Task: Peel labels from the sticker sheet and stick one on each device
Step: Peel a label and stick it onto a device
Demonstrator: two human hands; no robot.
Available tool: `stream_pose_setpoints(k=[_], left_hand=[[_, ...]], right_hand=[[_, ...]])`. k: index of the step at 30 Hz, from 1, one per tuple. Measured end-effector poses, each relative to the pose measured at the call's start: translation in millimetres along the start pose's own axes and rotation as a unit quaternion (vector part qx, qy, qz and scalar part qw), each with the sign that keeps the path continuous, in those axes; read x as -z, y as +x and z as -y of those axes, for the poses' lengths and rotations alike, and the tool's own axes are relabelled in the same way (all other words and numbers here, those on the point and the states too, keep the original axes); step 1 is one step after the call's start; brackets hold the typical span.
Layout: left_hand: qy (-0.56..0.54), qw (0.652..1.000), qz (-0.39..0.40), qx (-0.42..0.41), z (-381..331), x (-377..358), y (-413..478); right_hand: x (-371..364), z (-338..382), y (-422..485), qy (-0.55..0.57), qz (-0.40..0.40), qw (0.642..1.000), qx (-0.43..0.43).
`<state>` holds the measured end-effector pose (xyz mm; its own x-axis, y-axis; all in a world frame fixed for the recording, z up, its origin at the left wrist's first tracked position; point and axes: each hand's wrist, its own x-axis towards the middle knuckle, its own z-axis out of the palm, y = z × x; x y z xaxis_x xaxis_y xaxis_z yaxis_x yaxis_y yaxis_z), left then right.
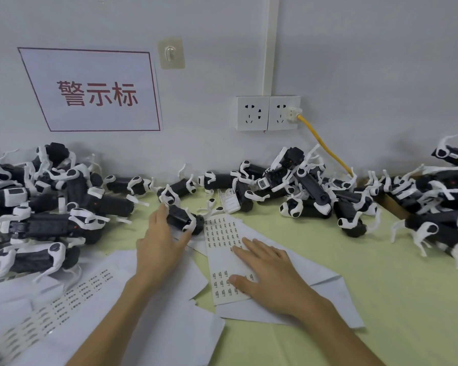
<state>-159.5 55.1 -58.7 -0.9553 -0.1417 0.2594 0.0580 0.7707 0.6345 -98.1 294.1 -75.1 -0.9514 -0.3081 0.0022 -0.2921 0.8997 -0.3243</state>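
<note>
**Left grip on a device, right grip flat on the sticker sheet**

Left grip [161,243]: fingers over the far end and thumb under the near side of one black-and-white device [183,220], holding it on the counter [386,291], just left of the sheet's top edge.
Right grip [271,272]: fingers straight and spread, palm down, pressing the sticker sheet [220,257]. Fingertips sit at the label rows, thumb by the lower block of labels.
The sheet lies mid-counter on loose white paper [169,328]. A second label strip [64,299] lies lower left.
Device piles: big heap on the left [50,207], another along the wall [302,186], more at far right [434,204].
On the wall: red-lettered sign [90,91], double socket [269,113] with a yellow cable [325,146] plugged in.
</note>
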Motion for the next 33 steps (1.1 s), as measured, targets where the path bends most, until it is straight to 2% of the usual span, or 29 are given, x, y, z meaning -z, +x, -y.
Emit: stream_pose_setpoints(k=[3,8,11,12,14,16,19,23,25,28,31,33], left_hand=[[-0.045,0.999,-0.017,0.024,-3.4,2.5,17.2],[-0.009,0.998,-0.067,0.008,3.2,8.3,24.2],[0.057,0.994,-0.091,-0.018,5.0,18.3,17.4],[0.043,0.994,-0.092,-0.026,3.5,21.2,13.9],[-0.022,0.993,-0.108,-0.032,-3.0,26.7,5.0],[-0.133,0.982,-0.134,-0.013,-12.5,33.7,-5.5],[-0.324,0.932,-0.152,0.056,-24.2,42.3,-21.9],[-0.418,0.893,-0.103,0.131,-21.1,37.8,-37.4],[-0.426,0.888,-0.093,0.149,-19.6,34.6,-42.2],[-0.377,0.908,-0.101,0.153,-17.3,33.0,-44.2],[-0.403,0.890,-0.100,0.187,-15.8,34.7,-43.1],[-0.411,0.884,-0.093,0.203,-14.4,35.7,-41.8]], right_hand=[[-1.0,-0.2,0.7,0.006,-0.001,1.000,-0.004],[-1.0,-0.3,0.1,0.014,-0.003,1.000,-0.004],[0.0,0.3,-0.6,0.016,-0.005,1.000,-0.006],[0.6,0.5,-1.1,0.020,-0.006,1.000,-0.006],[2.4,1.4,-3.1,0.036,-0.004,0.999,-0.004],[4.1,1.9,-6.6,0.059,0.002,0.998,-0.003],[7.1,2.2,-8.5,0.061,0.012,0.998,0.005],[7.6,2.3,-8.0,0.090,-0.008,0.996,0.015],[8.5,1.7,-7.4,0.122,-0.020,0.992,0.005],[13.1,0.6,-4.7,0.162,-0.056,0.985,-0.030],[17.2,-2.1,-2.8,0.185,-0.138,0.971,-0.063],[22.0,-5.3,-2.2,0.214,-0.215,0.949,-0.080]])
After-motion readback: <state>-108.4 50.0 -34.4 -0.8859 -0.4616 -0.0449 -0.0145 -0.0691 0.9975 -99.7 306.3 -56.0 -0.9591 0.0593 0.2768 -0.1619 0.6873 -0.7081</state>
